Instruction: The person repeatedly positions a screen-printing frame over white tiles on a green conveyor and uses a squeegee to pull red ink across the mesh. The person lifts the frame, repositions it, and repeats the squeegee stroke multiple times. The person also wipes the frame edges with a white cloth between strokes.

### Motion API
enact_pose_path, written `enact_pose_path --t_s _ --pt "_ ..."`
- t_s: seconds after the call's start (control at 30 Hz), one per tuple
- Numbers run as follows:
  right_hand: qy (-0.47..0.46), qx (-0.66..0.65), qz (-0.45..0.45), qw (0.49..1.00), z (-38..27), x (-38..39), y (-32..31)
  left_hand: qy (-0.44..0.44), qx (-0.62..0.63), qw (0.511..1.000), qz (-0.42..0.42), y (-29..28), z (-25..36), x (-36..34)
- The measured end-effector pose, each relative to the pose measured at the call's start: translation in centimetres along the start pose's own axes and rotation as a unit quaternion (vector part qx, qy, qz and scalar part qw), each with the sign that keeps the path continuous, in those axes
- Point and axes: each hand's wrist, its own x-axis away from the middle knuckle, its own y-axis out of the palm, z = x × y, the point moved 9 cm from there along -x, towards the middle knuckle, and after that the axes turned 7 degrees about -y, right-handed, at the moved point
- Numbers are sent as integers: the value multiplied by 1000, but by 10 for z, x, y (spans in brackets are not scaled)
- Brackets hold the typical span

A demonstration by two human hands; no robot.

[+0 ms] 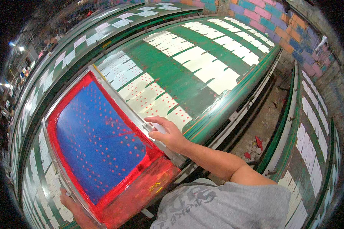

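Observation:
A screen printing frame [114, 103] lies tilted in front of me at the left of the long table. Its mesh [99, 141] is blue, dotted with small red marks, and bordered with wet-looking red ink. My right hand [168, 133] grips its right edge at a white piece [157, 127], with thumb and forefinger around it. At the lower left edge, my left hand [69, 202] holds the frame's other side; most of its fingers are hidden by the frame. White fabric pieces [141, 91] printed with red dots lie just beyond the frame.
The long green table [191, 89] carries rows of white pieces [206, 68], some dotted, some plain. Similar tables stand left [114, 24] and right [305, 126], bearing more pieces. Red scraps [258, 142] lie on the floor between tables. A painted block wall [263, 15] stands behind.

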Motion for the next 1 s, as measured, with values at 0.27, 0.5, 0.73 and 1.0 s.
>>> enact_pose_path --t_s 0.27,0.5,0.73,1.0 --pt "-18 1 -12 1000 -24 -16 -97 5 14 1000 -10 43 27 76" --pt "-21 47 -19 999 -27 -18 -131 -25 74 996 -45 100 34 106" --pt "-56 64 -7 996 -33 -40 -197 -91 114 985 -98 170 15 129" --pt "-24 11 10 1000 -17 -71 -354 -85 146 981 -92 280 38 220"
